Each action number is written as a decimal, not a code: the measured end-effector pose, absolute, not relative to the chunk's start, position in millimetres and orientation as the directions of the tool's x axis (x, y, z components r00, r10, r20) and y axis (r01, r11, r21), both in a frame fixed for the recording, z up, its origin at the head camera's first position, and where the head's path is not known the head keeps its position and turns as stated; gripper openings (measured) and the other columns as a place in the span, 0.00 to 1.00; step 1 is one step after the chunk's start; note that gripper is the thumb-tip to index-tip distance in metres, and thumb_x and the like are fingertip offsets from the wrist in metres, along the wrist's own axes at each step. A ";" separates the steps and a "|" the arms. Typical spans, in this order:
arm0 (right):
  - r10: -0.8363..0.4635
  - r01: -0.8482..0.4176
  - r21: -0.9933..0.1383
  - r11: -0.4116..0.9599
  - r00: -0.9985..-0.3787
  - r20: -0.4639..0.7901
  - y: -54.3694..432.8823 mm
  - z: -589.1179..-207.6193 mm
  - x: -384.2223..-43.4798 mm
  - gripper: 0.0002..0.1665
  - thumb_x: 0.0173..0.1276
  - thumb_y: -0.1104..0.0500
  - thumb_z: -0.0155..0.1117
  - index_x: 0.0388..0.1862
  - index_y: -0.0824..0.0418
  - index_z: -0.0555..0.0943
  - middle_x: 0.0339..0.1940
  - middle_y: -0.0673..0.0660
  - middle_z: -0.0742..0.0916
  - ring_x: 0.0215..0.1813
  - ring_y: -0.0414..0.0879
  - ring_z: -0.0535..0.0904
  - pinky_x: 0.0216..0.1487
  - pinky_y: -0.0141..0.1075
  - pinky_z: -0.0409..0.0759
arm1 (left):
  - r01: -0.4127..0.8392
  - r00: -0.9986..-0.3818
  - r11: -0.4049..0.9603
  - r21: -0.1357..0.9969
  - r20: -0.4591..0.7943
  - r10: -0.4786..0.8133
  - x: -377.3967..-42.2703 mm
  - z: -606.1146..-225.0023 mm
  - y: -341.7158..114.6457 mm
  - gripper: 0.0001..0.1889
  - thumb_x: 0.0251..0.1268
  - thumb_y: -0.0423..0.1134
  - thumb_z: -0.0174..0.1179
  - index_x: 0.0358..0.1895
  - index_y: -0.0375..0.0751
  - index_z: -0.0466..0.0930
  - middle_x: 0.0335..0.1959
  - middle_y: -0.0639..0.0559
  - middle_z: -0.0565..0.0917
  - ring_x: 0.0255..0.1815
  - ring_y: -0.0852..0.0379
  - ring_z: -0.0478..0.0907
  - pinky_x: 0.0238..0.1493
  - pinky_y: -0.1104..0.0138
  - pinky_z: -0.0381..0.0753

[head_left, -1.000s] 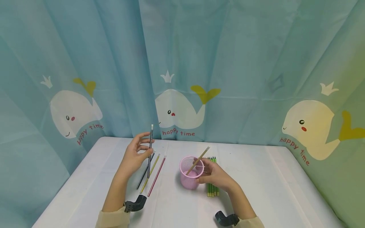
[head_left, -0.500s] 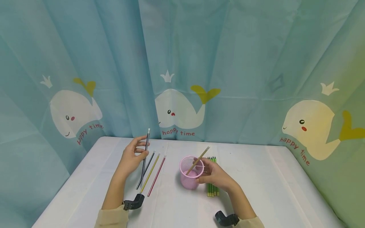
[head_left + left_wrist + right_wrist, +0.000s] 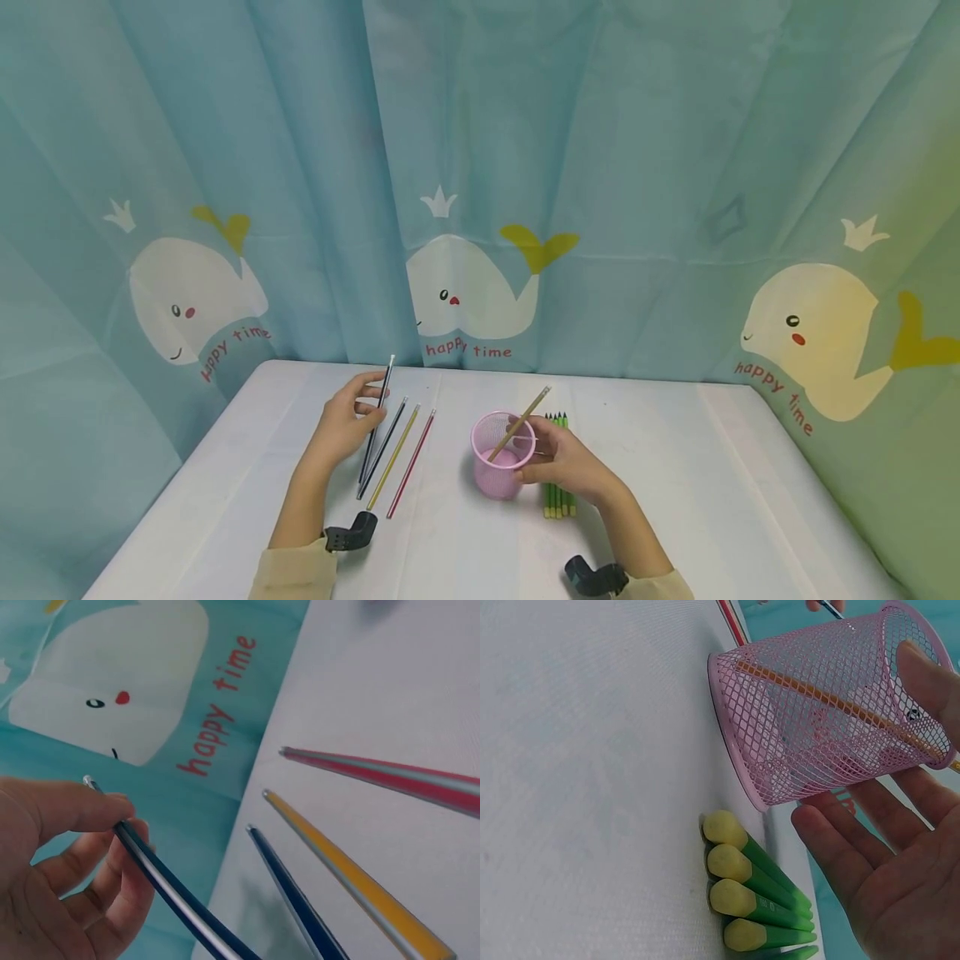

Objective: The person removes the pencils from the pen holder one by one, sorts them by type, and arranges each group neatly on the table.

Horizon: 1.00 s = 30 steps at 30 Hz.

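Between thumb and fingers, my left hand (image 3: 345,427) pinches a dark blue and silver striped pencil (image 3: 180,896) near its upper end. The pencil slants, its lower end down beside a matching dark striped pencil (image 3: 383,447) on the table. A yellow striped pencil (image 3: 393,457) and a red striped pencil (image 3: 411,463) lie to the right of these. My right hand (image 3: 573,465) holds a pink mesh pen cup (image 3: 497,481) by its right side, thumb at the rim. One brown pencil (image 3: 522,427) leans inside the cup, eraser end sticking out.
Several green pencils (image 3: 555,500) lie in a row on the white table (image 3: 690,483), partly beneath the right hand. Behind the table's far edge hangs a blue-green curtain (image 3: 637,167) with whale prints. A black wrist camera (image 3: 352,533) is strapped to the left wrist.
My left hand has moved slightly left and down with the dark striped pencil, which went from nearly upright to slanted beside its match. The right hand and cup stay put.
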State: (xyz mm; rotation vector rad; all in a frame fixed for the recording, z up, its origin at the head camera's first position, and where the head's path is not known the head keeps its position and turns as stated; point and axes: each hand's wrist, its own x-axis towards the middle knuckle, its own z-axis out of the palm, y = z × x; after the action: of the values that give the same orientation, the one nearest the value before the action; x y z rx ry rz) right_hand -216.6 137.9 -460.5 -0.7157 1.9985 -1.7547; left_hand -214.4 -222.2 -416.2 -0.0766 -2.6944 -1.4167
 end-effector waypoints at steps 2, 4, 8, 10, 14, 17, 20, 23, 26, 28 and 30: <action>-0.605 -0.121 -0.989 0.088 -0.795 0.044 137.9 -459.9 -216.5 0.46 0.58 0.67 0.73 0.74 0.68 0.63 0.68 0.71 0.75 0.68 0.69 0.72 0.62 0.38 0.80 | 0.079 -0.995 0.573 0.816 0.098 -0.002 -214.8 -418.1 -222.8 0.28 0.68 0.28 0.58 0.70 0.41 0.67 0.58 0.38 0.80 0.49 0.46 0.80 0.43 0.61 0.80; -0.605 -0.120 -0.989 0.087 -0.795 0.044 137.9 -459.6 -216.4 0.46 0.58 0.67 0.73 0.74 0.69 0.62 0.68 0.72 0.75 0.68 0.69 0.72 0.62 0.39 0.80 | 0.070 -0.996 0.579 0.813 0.091 -0.007 -215.5 -420.4 -223.6 0.28 0.68 0.28 0.58 0.70 0.41 0.67 0.58 0.38 0.80 0.48 0.47 0.80 0.42 0.62 0.79; -0.602 -0.119 -0.989 0.092 -0.797 0.040 137.6 -460.0 -216.4 0.46 0.58 0.67 0.73 0.74 0.68 0.63 0.68 0.72 0.75 0.68 0.69 0.72 0.62 0.38 0.81 | 0.061 -0.996 0.593 0.803 0.085 -0.013 -216.9 -425.3 -225.1 0.28 0.67 0.27 0.58 0.70 0.41 0.68 0.57 0.38 0.80 0.47 0.48 0.81 0.41 0.62 0.79; -0.600 -0.121 -0.988 0.097 -0.799 0.039 137.4 -460.3 -216.5 0.46 0.58 0.67 0.73 0.74 0.68 0.63 0.69 0.71 0.74 0.68 0.69 0.72 0.62 0.38 0.81 | 0.058 -0.996 0.604 0.795 0.085 -0.016 -217.8 -428.1 -225.8 0.28 0.66 0.27 0.58 0.70 0.41 0.68 0.56 0.38 0.80 0.46 0.48 0.81 0.41 0.62 0.80; -0.597 -0.123 -0.987 0.101 -0.801 0.038 137.1 -460.1 -216.5 0.46 0.58 0.67 0.73 0.74 0.68 0.63 0.69 0.71 0.74 0.68 0.69 0.72 0.63 0.40 0.80 | 0.045 -0.996 0.618 0.785 0.081 -0.031 -218.9 -432.7 -226.4 0.28 0.65 0.28 0.59 0.70 0.41 0.68 0.55 0.38 0.81 0.45 0.49 0.81 0.39 0.63 0.80; -0.593 -0.123 -0.987 0.104 -0.805 0.038 137.1 -460.0 -216.8 0.46 0.58 0.66 0.73 0.73 0.68 0.63 0.68 0.71 0.75 0.68 0.69 0.72 0.63 0.40 0.80 | 0.032 -0.997 0.619 0.785 0.070 -0.038 -219.8 -435.6 -227.0 0.28 0.65 0.28 0.59 0.70 0.40 0.69 0.55 0.38 0.80 0.44 0.49 0.81 0.38 0.63 0.81; -0.590 -0.126 -0.986 0.107 -0.806 0.039 137.2 -460.3 -217.3 0.46 0.58 0.66 0.74 0.73 0.67 0.64 0.68 0.71 0.75 0.68 0.69 0.72 0.63 0.39 0.80 | 0.021 -0.998 0.624 0.781 0.055 -0.035 -221.1 -438.3 -227.8 0.28 0.66 0.28 0.59 0.70 0.40 0.68 0.56 0.37 0.79 0.45 0.49 0.81 0.39 0.62 0.82; -0.589 -0.128 -0.985 0.111 -0.808 0.039 137.4 -460.8 -217.3 0.45 0.58 0.66 0.74 0.73 0.67 0.64 0.68 0.70 0.75 0.68 0.68 0.72 0.63 0.38 0.80 | 0.015 -0.998 0.633 0.774 0.049 -0.036 -221.9 -440.4 -228.1 0.28 0.65 0.28 0.59 0.69 0.40 0.69 0.56 0.37 0.80 0.45 0.48 0.82 0.40 0.60 0.83; -0.589 -0.129 -0.985 0.112 -0.808 0.039 137.5 -461.0 -217.4 0.46 0.58 0.66 0.74 0.73 0.67 0.64 0.69 0.70 0.75 0.68 0.68 0.72 0.63 0.39 0.80 | 0.017 -0.998 0.644 0.765 0.051 -0.033 -222.4 -441.5 -228.4 0.28 0.64 0.27 0.59 0.69 0.39 0.69 0.56 0.36 0.80 0.45 0.48 0.82 0.41 0.59 0.83; -0.588 -0.131 -0.985 0.114 -0.808 0.040 137.4 -460.8 -217.3 0.46 0.58 0.66 0.74 0.73 0.67 0.64 0.69 0.70 0.75 0.68 0.68 0.72 0.64 0.39 0.79 | 0.014 -0.998 0.651 0.759 0.050 -0.037 -222.4 -441.6 -228.0 0.28 0.63 0.27 0.59 0.69 0.39 0.70 0.55 0.36 0.80 0.45 0.48 0.82 0.41 0.58 0.83; -0.590 -0.131 -0.985 0.111 -0.806 0.041 137.4 -460.4 -217.3 0.46 0.58 0.66 0.74 0.74 0.67 0.64 0.69 0.70 0.74 0.68 0.68 0.72 0.64 0.39 0.79 | 0.013 -0.998 0.654 0.756 0.049 -0.036 -221.9 -441.6 -227.5 0.28 0.63 0.26 0.59 0.68 0.39 0.70 0.55 0.36 0.80 0.45 0.48 0.82 0.41 0.58 0.83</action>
State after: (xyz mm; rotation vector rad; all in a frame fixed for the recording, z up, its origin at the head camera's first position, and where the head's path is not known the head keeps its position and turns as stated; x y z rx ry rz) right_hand -217.3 137.4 -460.4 -0.7035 2.0341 -1.7412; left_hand -221.9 -227.5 -441.6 0.0194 -2.8024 -1.2814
